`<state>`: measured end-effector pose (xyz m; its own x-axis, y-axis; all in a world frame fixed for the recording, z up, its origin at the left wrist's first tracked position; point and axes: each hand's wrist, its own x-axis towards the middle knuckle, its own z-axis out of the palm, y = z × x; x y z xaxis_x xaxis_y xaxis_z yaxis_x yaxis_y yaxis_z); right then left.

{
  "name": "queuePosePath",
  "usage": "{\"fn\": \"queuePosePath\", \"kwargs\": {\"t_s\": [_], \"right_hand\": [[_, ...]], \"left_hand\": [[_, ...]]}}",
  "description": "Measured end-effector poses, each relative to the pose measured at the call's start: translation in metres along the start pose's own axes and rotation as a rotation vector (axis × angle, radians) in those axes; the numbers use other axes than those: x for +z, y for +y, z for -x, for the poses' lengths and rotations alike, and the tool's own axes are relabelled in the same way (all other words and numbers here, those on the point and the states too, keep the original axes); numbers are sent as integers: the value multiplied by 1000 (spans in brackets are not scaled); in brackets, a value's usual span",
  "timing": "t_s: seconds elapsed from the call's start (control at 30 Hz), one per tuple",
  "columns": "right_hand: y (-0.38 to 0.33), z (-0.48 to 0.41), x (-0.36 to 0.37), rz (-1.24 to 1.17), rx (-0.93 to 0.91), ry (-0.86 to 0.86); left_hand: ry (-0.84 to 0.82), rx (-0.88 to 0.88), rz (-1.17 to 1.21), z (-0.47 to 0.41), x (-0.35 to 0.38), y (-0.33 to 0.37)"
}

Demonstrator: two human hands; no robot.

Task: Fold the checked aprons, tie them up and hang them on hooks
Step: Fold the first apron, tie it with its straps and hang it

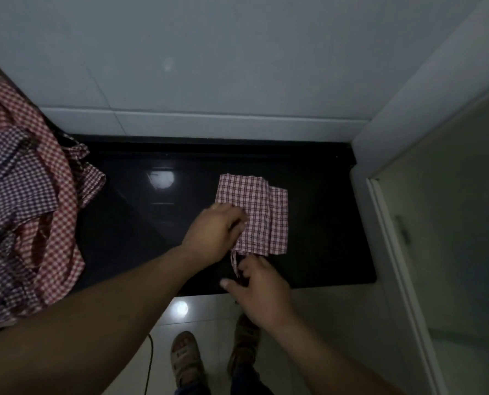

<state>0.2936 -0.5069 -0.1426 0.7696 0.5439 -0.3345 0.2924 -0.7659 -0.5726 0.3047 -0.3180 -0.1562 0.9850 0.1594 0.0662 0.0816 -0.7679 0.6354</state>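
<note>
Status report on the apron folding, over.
Left hand grips folded apron at its left edge, on black counter. Right hand at loose strap, grip unclear. Apron pile sits left, apart.

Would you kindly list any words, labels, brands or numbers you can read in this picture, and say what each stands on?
None can be read.
The folded red-and-white checked apron and the pile of red and purple checked aprons show only their checks.
The glossy black countertop and pale wall tiles carry no print.
Any marking on the sandals is too dark to tell.
</note>
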Motion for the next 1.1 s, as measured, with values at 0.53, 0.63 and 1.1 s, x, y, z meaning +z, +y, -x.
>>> {"fn": "queuePosePath", "kwargs": {"t_s": [0.53,0.63,1.1], "right_hand": [[-31,2,-30,-795,530,-273],[-37,15,-39,-638,468,-307],[-78,-123,-186,-290,288,-280]], "left_hand": [[-67,-92,-58,42,-3,10],[-211,-70,-218,21,-4,14],[-244,-209,-102,24,-7,21]]}}
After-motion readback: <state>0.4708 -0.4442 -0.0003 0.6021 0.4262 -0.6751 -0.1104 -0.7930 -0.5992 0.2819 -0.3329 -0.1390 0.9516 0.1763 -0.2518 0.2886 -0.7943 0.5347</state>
